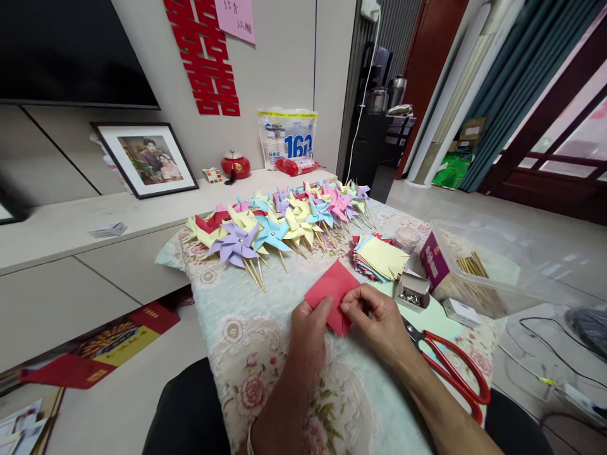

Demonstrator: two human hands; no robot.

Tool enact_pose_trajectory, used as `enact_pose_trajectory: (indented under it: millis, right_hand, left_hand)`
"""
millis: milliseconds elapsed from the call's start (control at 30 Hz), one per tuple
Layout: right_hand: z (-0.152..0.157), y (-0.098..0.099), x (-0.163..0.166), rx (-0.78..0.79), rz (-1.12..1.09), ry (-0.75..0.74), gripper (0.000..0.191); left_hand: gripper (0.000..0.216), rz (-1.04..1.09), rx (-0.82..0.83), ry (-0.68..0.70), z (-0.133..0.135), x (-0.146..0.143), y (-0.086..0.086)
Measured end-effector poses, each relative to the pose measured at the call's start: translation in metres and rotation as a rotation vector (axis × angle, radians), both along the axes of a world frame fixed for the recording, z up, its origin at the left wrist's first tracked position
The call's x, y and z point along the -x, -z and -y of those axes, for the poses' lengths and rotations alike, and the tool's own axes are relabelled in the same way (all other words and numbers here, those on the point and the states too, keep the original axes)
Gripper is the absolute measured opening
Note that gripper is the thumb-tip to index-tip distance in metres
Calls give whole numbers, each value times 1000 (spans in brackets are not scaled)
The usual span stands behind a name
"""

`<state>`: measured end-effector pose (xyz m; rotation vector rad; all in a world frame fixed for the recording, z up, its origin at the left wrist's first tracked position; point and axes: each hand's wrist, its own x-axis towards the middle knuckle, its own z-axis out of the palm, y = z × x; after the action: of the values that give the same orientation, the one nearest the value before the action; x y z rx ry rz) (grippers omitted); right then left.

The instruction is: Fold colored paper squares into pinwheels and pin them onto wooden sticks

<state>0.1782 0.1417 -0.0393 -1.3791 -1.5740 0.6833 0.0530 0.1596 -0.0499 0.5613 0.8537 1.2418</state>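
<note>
A red paper square (333, 282) is held between both hands above the flowered tablecloth. My left hand (312, 319) pinches its lower left side, thumb on top. My right hand (374, 313) has thumb and index finger closed at the paper's right edge; whether a small item sits between those fingertips I cannot make out. Just beyond the right hand lie a stack of coloured paper squares (379, 256), pale yellow on top, and a small open box of metal pins (413, 292). Red-handled scissors (450, 366) rest beside my right forearm.
Many paper pinwheels (272, 234) on sticks cover the table's far side. A clear plastic bin (493, 287) with sticks stands at the right, near a small white box (461, 312) and a round clear container (406, 238). Behind is a white cabinet (156, 208) with a framed photo (145, 158).
</note>
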Motion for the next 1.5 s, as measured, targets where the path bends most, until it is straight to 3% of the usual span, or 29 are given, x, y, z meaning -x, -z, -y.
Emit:
enact_pose_trajectory:
  millis: [167,433,967,1167,1500]
  right_hand:
    - [-1,3,0,-118,87,-79,9]
    - [1,6,0,-244,195,-191,31]
    - [2,8,-1,-291,299,-199,30]
    - [4,1,1,-227,272,-208,15]
    - [5,-5,3,-100,199,-178,16]
  left_hand:
    - [14,-6,-10,-48,-2,3,2]
    - [16,17,3,-62,-3,5,-6]
    - [23,58,38,-40,-3,6,-7]
    - [22,18,62,-9,-3,7,-4]
    - [19,-39,18,46,-2,6,0]
